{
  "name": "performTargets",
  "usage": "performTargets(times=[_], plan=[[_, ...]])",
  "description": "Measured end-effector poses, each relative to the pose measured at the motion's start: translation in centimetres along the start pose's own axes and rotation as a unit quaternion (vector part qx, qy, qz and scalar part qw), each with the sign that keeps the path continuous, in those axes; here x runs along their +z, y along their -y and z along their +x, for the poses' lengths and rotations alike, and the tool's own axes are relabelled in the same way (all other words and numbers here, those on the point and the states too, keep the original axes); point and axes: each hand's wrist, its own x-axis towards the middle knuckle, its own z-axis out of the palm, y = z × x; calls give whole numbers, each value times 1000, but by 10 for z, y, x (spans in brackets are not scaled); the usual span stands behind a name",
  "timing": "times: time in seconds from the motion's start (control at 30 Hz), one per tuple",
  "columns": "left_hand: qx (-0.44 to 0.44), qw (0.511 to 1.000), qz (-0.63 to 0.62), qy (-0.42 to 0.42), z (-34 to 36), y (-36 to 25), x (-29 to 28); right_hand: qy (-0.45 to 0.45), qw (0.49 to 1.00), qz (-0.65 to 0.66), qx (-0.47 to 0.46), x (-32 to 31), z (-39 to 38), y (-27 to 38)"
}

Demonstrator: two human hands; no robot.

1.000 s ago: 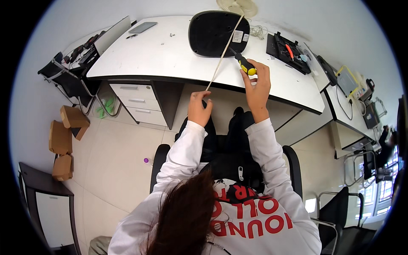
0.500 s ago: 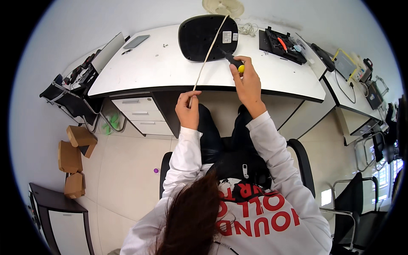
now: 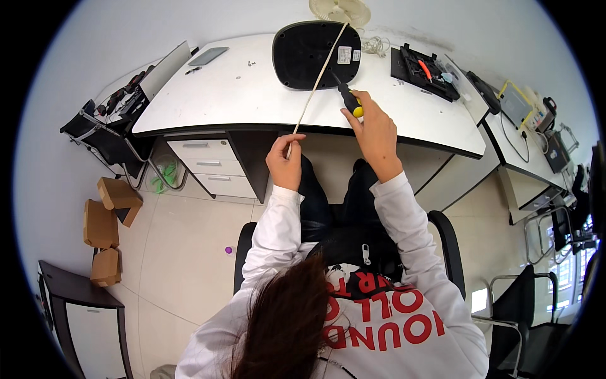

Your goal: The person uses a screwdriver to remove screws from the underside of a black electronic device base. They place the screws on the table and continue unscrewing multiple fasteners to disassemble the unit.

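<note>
1. Screwdriver (image 3: 345, 95), head view: right hand (image 3: 377, 129) is grasping its handle by the yellow end; the tip is pointing onto the near right part of a black base (image 3: 300, 54), exact contact too small to confirm.
2. Left hand (image 3: 285, 163) is pinching a pale cord (image 3: 317, 82) by the desk's front edge.
3. Base is lying underside up toward the back of the white desk (image 3: 208, 95), its label (image 3: 344, 55) showing.
4. Progress, judged from layout: work is apparently running partway. Small bits (image 3: 251, 63), possibly screws, are lying to the left; their origin is remaining unclear. Underside panel is looking in place, so opening is seemingly outstanding.
5. Around: a pale fan (image 3: 338, 9) is showing behind the base, a coiled cable (image 3: 377, 45) is lying beside it, and a tool case (image 3: 451, 91) is sitting open at right.
6. Obstruction: the cord is slanting across the underside, just left of the screwdriver, possibly hampering access.
</note>
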Motion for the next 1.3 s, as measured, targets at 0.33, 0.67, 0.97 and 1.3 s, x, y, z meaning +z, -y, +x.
performTargets(times=[0.33, 0.67, 0.97, 1.3], plan=[[-19, 1000, 3, 7, 0, 1, -2, 28, 997, 77, -11, -1, -4, 4], [-11, 1000, 7, 12, 0, 5, -2, -67, 986, 150, -27, 7, 2, -2], [-14, 1000, 9, 24, -1, 2, -3, -30, 997, 66, 12, 0, -4, 6], [-28, 998, 57, -17, -3, -6, 1, -45, 997, 32, 49, 11, -3, -6]])
